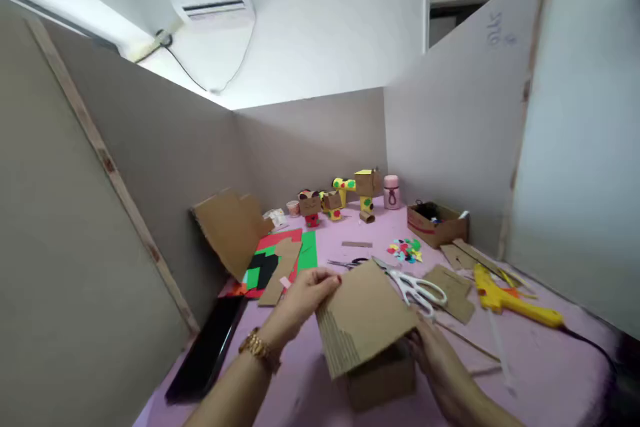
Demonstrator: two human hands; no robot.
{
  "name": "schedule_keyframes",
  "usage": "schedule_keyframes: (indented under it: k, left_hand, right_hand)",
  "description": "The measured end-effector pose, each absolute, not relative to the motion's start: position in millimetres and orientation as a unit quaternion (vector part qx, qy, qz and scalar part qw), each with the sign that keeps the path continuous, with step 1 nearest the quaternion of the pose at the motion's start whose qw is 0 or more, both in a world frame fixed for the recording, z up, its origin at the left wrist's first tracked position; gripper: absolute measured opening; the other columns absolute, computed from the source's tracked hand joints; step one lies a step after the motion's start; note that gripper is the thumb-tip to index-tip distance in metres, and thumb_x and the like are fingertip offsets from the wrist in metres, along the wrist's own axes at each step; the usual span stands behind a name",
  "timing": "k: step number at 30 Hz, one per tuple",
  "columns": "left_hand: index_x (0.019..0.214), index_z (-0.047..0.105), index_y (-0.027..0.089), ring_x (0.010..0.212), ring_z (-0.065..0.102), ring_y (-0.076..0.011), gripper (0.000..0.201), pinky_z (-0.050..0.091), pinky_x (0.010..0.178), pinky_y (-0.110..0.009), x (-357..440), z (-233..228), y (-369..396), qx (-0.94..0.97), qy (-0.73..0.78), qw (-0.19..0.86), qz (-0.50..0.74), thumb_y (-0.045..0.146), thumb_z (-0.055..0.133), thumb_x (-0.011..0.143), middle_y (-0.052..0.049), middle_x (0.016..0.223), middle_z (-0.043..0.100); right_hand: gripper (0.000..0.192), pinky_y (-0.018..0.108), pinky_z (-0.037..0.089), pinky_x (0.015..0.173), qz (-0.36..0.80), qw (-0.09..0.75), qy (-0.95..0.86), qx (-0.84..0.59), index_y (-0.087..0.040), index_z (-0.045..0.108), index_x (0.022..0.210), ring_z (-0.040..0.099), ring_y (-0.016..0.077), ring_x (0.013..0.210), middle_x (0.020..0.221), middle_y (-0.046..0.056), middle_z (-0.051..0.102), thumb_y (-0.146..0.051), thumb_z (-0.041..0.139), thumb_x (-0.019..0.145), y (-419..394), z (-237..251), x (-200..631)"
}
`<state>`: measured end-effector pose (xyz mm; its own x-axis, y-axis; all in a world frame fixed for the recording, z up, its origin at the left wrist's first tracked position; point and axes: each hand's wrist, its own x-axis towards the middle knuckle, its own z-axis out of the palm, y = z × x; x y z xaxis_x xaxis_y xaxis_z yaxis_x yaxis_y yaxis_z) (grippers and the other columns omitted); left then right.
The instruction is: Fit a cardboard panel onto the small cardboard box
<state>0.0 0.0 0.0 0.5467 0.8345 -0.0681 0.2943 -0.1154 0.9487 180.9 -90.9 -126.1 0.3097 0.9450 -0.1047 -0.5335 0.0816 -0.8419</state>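
The left hand and right hand both grip a folded brown corrugated cardboard box near the pink tabletop front edge; white-handled scissors lie at its two o'clock.

craft booth | partition walls | glue gun | scissors

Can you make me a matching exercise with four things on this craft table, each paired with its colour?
Things:
1. glue gun
2. scissors
3. small bottle
4. folded piece held by both hands

Colours:
A. brown
B. pink
C. yellow
D. white handles

Pairs: 1-C, 2-D, 3-B, 4-A
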Motion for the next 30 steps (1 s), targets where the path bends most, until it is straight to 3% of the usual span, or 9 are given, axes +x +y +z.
schedule_keyframes:
  k: [10,13,16,19,23,25,27,28,30]
  left_hand:
    - [0.078,0.062,0.015,0.06,0.049,-0.0119,0.024,0.034,0.062,-0.027,4.9,-35.4,-2.3,0.729,0.4,0.511,0.218,0.038,0.057,0.08,0.003,0.067,0.057]
    - [0.079,0.061,0.015,0.063,0.052,-0.0123,0.023,0.037,0.065,-0.027,2.6,-35.5,-1.3,0.732,0.412,0.504,0.203,0.038,0.056,0.078,0.002,0.07,0.058]
    - [0.089,0.063,0.013,0.071,0.056,-0.0153,0.031,0.041,0.068,-0.029,1.5,-36.8,-0.8,0.744,0.429,0.475,0.192,0.04,0.052,0.077,-0.002,0.079,0.062]
    - [0.107,0.06,0.01,0.088,0.057,-0.0225,0.045,0.043,0.078,-0.034,0.6,-34.3,-4.9,0.775,0.444,0.403,0.198,0.042,0.048,0.077,-0.011,0.101,0.062]
    - [0.129,0.048,0.017,0.128,0.037,-0.0264,0.057,0.031,0.104,-0.039,1.9,-16.2,-26.5,0.832,0.419,0.305,0.198,0.046,0.05,0.079,-0.012,0.139,0.043]
    - [0.138,0.038,0.022,0.141,0.015,-0.0298,0.086,0.012,0.114,-0.045,4.4,-4.7,-42.1,0.857,0.41,0.282,0.135,0.05,0.07,0.064,-0.011,0.153,0.023]
    - [0.146,0.018,0.024,0.143,-0.003,-0.0296,0.11,0.001,0.114,-0.05,7.3,3.2,-55.0,0.882,0.405,0.242,0.005,0.053,0.075,0.056,-0.011,0.157,0.002]
    - [0.146,0.014,0.023,0.143,-0.005,-0.0295,0.113,0.0,0.114,-0.052,8.4,5.0,-59.1,0.888,0.401,0.225,-0.027,0.052,0.075,0.056,-0.012,0.157,0.001]
    - [0.146,0.015,0.021,0.143,0.005,-0.0307,0.111,0.005,0.114,-0.051,9.8,4.9,-62.2,0.896,0.392,0.204,-0.036,0.05,0.074,0.057,-0.014,0.156,0.012]
  right_hand:
    - [0.054,0.03,0.047,0.073,0.535,0.685,-0.222,-0.442,-0.021,0.067,0.092,0.063,0.0227,0.092,0.095,0.006,0.073,-0.068,0.066,0.064,-98.6,-117.7,184.0]
    - [0.055,0.03,0.047,0.067,0.529,0.679,-0.236,-0.45,-0.022,0.065,0.097,0.063,0.0204,0.083,0.094,0.005,0.071,-0.069,0.06,0.069,-97.5,-115.9,184.1]
    - [0.057,0.03,0.045,0.066,0.512,0.668,-0.264,-0.471,-0.022,0.064,0.103,0.061,0.0204,0.083,0.099,0.006,0.068,-0.07,0.057,0.072,-97.3,-115.2,187.2]
    - [0.058,0.03,0.044,0.069,0.485,0.661,-0.289,-0.495,-0.024,0.064,0.105,0.057,0.0228,0.096,0.111,0.007,0.064,-0.07,0.057,0.071,-96.6,-113.7,192.9]
    - [0.049,0.028,0.041,0.062,0.47,0.645,-0.31,-0.517,-0.024,0.067,0.093,0.056,0.0211,0.087,0.103,0.006,0.065,-0.067,0.06,0.07,-94.0,-112.1,199.1]
    - [0.046,0.027,0.039,0.058,0.47,0.639,-0.313,-0.522,-0.024,0.067,0.087,0.056,0.0187,0.077,0.092,0.004,0.065,-0.067,0.06,0.07,-93.6,-112.9,198.6]
    - [0.046,0.026,0.038,0.057,0.474,0.637,-0.311,-0.521,-0.024,0.066,0.085,0.056,0.0166,0.07,0.083,0.003,0.065,-0.067,0.058,0.071,-94.5,-114.4,195.3]
    - [0.047,0.026,0.038,0.056,0.478,0.637,-0.31,-0.518,-0.024,0.065,0.086,0.056,0.0159,0.068,0.08,0.002,0.064,-0.068,0.059,0.07,-95.3,-114.9,193.0]
    - [0.05,0.025,0.037,0.056,0.485,0.638,-0.309,-0.511,-0.022,0.064,0.084,0.056,0.0155,0.068,0.072,0.0,0.062,-0.07,0.06,0.067,-97.3,-115.3,188.2]
